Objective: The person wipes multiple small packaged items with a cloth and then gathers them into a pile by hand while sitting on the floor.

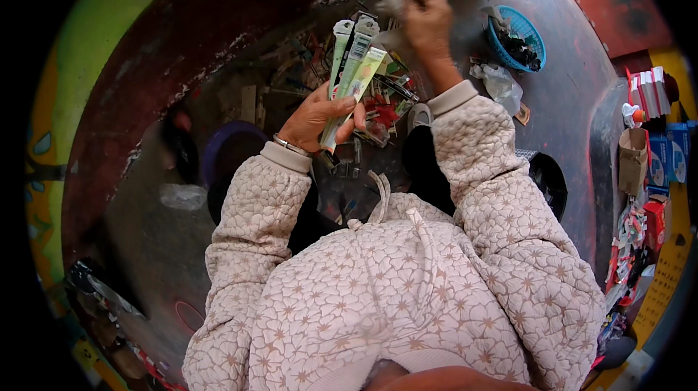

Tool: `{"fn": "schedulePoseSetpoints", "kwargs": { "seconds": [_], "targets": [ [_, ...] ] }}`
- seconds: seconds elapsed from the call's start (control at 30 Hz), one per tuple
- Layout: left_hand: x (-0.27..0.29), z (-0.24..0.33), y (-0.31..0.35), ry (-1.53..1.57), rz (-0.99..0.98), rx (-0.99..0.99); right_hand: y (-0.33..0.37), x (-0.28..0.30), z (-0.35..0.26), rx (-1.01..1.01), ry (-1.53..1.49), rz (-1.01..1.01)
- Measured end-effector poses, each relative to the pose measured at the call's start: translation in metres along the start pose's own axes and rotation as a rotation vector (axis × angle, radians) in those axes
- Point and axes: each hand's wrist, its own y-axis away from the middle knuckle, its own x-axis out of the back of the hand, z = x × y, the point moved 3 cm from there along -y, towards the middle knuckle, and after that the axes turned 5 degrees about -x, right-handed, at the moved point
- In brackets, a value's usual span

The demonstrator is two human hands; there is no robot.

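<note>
My left hand (320,118) is closed around several long, slim packets (358,53), fanned upright over the floor. They are pale green and white, and the ends of some have a hanging tab. Up and to the right of them, my right hand (429,24) grips a crumpled greyish-white cloth or piece of plastic (392,0); motion blurs it and I cannot tell which. Below both hands lies a jumbled heap of small packaged pieces (385,111) in red, green, black and silver. What these pieces are is too small to tell.
A blue plastic basket (536,31) with black material stands at the right, near a crumpled clear bag (502,85). At the left are a purple basin (212,151) and another clear bag (182,197). A dark red raised edge (240,5) curves behind. Boxes (632,160) line the far right.
</note>
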Motion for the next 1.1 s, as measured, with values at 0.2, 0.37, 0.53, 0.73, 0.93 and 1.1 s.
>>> {"fn": "schedulePoseSetpoints", "kwargs": {
  "seconds": [0.2, 0.37, 0.53, 0.73, 0.93, 1.1],
  "targets": [
    [0.019, 0.012, 0.004, 0.127, 0.041, -0.178, 0.008, 0.005, 0.006, -0.946, -0.869, -0.381],
    [0.020, 0.023, 0.001, -0.238, 0.130, -0.166, 0.065, -0.021, -0.047, -1.072, -0.625, -0.847],
    [0.009, 0.019, 0.000, -0.343, 0.102, -0.119, 0.064, -0.027, -0.033, -1.012, -0.674, -0.877],
    [0.016, 0.014, -0.006, -0.275, 0.107, -0.045, 0.054, -0.024, -0.020, -1.047, -0.876, -0.657],
    [0.016, 0.014, -0.003, -0.218, 0.096, -0.014, 0.037, -0.013, -0.019, -0.879, -0.748, -0.550],
    [-0.001, 0.008, 0.001, -0.182, 0.096, 0.004, 0.034, -0.010, -0.030, -0.514, -0.400, -0.465]
  ]
}}
